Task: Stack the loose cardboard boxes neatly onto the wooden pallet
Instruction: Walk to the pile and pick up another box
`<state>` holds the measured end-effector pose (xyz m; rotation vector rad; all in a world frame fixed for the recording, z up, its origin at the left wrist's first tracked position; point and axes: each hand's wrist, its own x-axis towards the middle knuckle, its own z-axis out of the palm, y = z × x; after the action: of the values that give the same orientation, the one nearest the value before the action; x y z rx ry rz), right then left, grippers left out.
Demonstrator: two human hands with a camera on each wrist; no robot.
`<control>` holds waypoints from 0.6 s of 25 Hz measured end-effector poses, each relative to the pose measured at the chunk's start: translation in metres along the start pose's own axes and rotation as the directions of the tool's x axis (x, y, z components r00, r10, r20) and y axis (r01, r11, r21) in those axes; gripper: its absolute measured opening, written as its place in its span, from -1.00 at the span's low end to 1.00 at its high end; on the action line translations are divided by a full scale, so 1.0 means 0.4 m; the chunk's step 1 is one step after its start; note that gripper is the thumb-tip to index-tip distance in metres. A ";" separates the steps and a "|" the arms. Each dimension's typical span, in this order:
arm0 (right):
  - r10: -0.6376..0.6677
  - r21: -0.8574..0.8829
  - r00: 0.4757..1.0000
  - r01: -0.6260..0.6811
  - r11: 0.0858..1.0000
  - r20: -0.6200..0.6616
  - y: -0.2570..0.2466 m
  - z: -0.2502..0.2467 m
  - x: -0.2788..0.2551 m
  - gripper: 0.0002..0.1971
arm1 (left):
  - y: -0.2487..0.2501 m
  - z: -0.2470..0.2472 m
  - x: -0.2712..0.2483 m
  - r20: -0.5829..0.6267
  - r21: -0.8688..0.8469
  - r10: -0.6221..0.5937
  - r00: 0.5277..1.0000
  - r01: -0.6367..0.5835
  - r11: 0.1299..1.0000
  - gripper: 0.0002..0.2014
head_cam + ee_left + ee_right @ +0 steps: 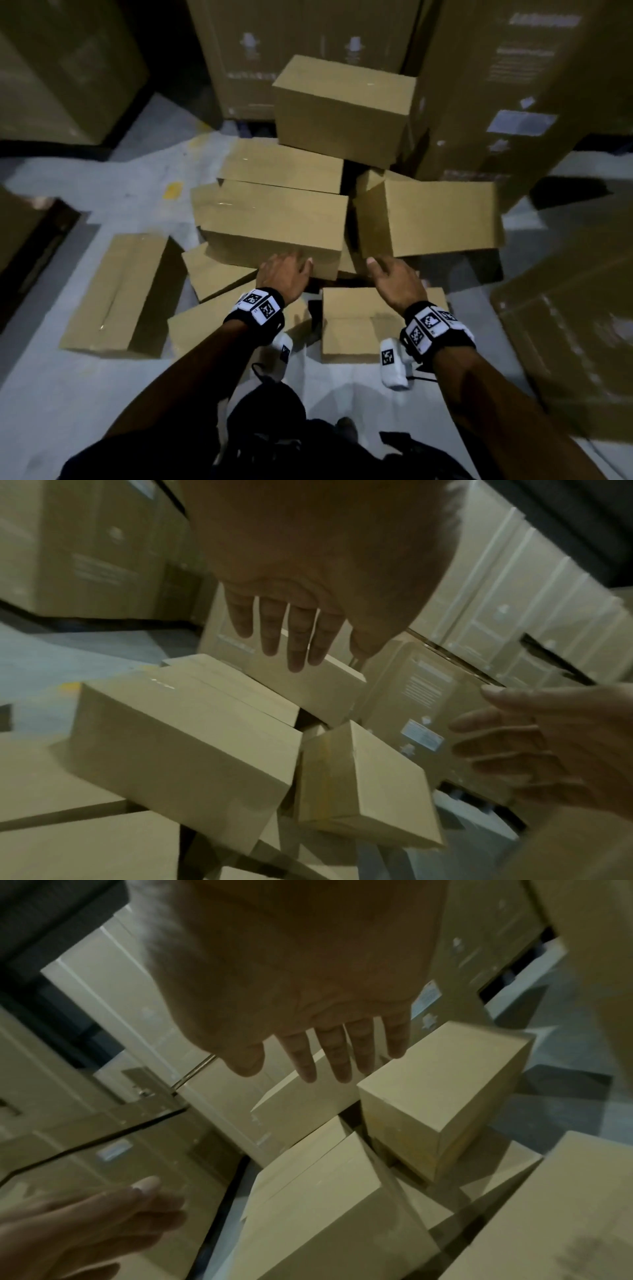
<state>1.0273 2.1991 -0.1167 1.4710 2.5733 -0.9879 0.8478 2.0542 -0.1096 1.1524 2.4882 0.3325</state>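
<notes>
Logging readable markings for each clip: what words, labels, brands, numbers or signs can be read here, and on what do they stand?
None can be read.
Large printed cartons: pale icons and text lines, too blurred to read.
Tall carton on the right: text block and white stickers, too blurred to read.
Wristbands: black-and-white square code markers, no words.
Loose cardboard boxes: plain, no print visible.
</notes>
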 end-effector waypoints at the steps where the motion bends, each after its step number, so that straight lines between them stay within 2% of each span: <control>1: -0.027 0.002 0.999 0.027 1.000 0.028 -0.012 0.000 0.029 -0.43 | -0.011 -0.003 0.009 -0.007 -0.028 -0.050 0.999 0.050 0.998 -0.59; 4: -0.097 -0.029 0.990 0.100 0.995 0.098 -0.054 0.016 0.145 -0.40 | -0.072 0.007 0.066 -0.037 -0.169 -0.202 0.979 0.194 0.966 -0.62; 7: -0.125 -0.048 0.980 0.133 0.990 0.152 -0.093 0.048 0.266 -0.39 | -0.153 0.037 0.165 -0.023 -0.347 -0.350 0.936 0.321 0.881 -0.61; 11: -0.077 -0.082 0.978 0.095 0.992 0.193 -0.123 0.100 0.430 -0.39 | -0.239 0.082 0.332 0.074 -0.585 -0.504 0.861 0.447 0.677 -0.58; 15: -0.020 -0.143 0.958 0.063 0.988 0.286 -0.170 0.167 0.599 -0.38 | -0.322 0.132 0.516 0.249 -0.677 -0.617 0.746 0.590 0.440 -0.43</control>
<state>0.8217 2.3238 -0.2101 1.1484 2.4205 -0.9087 0.6606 2.1340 -0.2527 -0.1116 2.2134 1.0032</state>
